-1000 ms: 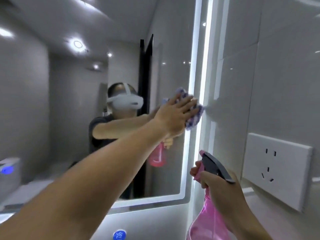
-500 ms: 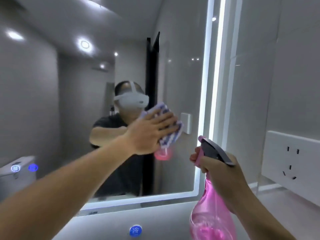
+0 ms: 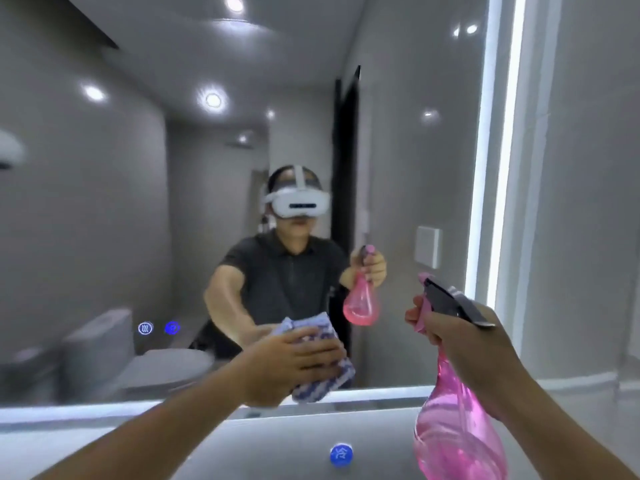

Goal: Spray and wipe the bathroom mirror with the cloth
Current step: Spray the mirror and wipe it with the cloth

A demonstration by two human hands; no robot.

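The bathroom mirror [image 3: 408, 161] fills most of the view, with a lit strip along its right and lower edges. My left hand [image 3: 294, 363] presses a blue-and-white striped cloth [image 3: 332, 379] flat against the glass near the mirror's lower edge, left of centre. My right hand [image 3: 460, 344] grips the neck of a pink spray bottle [image 3: 457, 434] with a dark trigger head, held in front of the mirror's lower right part and apart from the glass. The mirror reflects both hands, the cloth and the bottle.
A grey tiled wall [image 3: 588, 202] runs along the right of the mirror. Below the mirror is a pale surface with a round blue label [image 3: 341, 454]. Two small lit touch icons [image 3: 145, 328] glow on the glass at lower left. A toilet shows in reflection.
My left hand has carried the cloth from the mirror's right edge down and leftward to its lower edge. The view has shifted left; the wall socket has left the frame. The bottle stays in my right hand.
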